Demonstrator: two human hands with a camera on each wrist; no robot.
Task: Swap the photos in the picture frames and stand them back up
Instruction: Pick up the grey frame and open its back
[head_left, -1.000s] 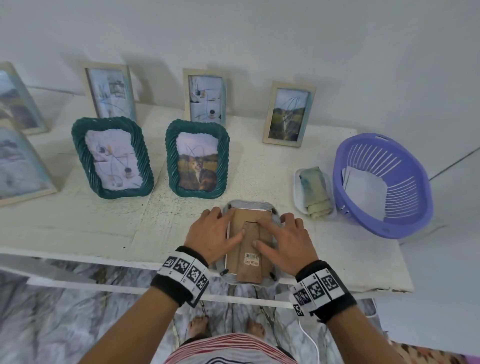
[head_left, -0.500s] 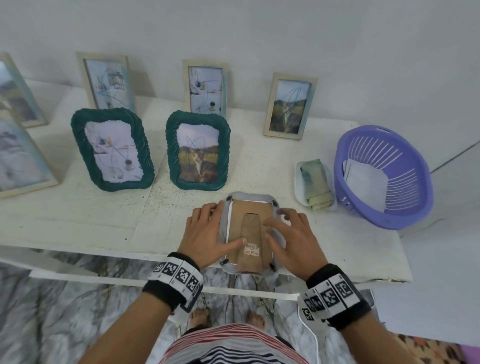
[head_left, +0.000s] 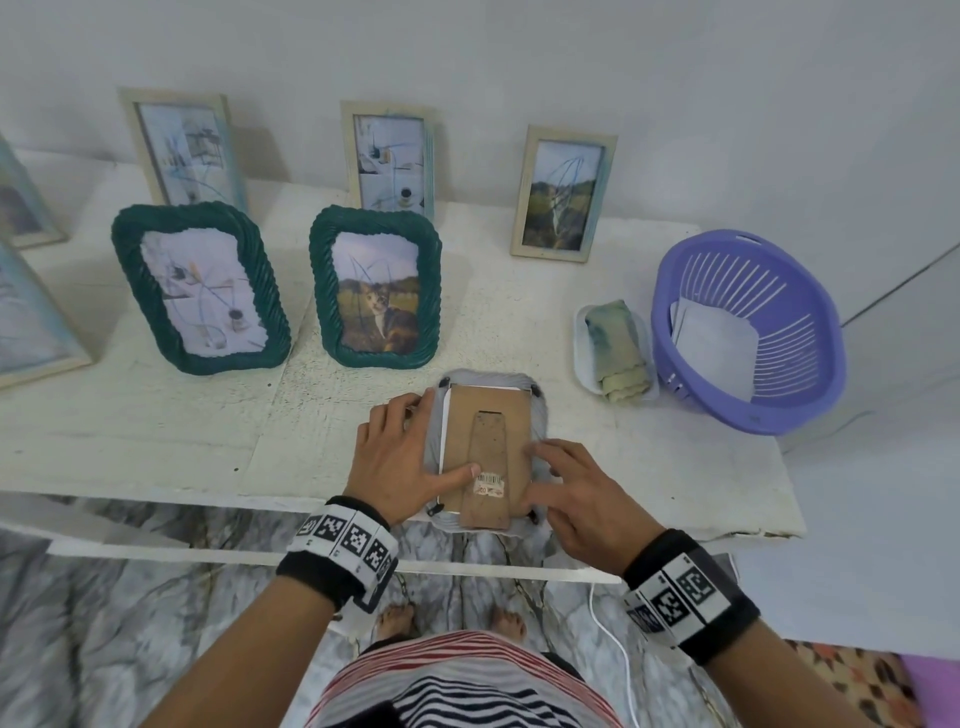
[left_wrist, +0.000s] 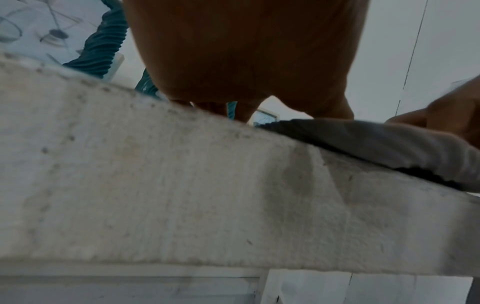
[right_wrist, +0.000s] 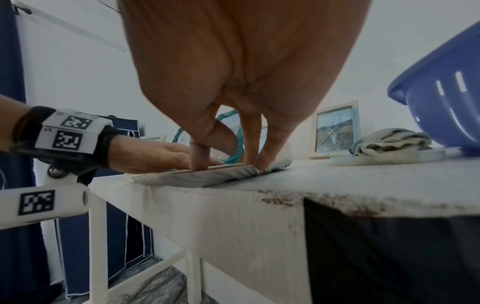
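Observation:
A grey frame (head_left: 540, 415) lies face down at the table's front edge, its brown cardboard back (head_left: 488, 415) and folded stand up. My left hand (head_left: 400, 457) rests flat over the frame's left side, thumb laid on the backing near the barcode sticker. My right hand (head_left: 576, 488) presses its fingertips (right_wrist: 200, 156) onto the frame's right edge (right_wrist: 207, 176). In the left wrist view only my palm (left_wrist: 246, 51) and the frame's grey rim (left_wrist: 376, 144) show. Two green rope frames (head_left: 200, 288) (head_left: 376, 288) stand upright behind, one with an abstract print, one with a cat photo.
Three pale wooden frames (head_left: 563, 192) stand along the back wall, and larger ones at far left. A white dish with a folded cloth (head_left: 615, 353) and a purple basket (head_left: 748, 332) holding white sheets sit at right. The lying frame slightly overhangs the table's front edge (head_left: 208, 499).
My right hand has slid off the cardboard stand to the frame's right edge. My left hand stays on the left side with its thumb on the backing.

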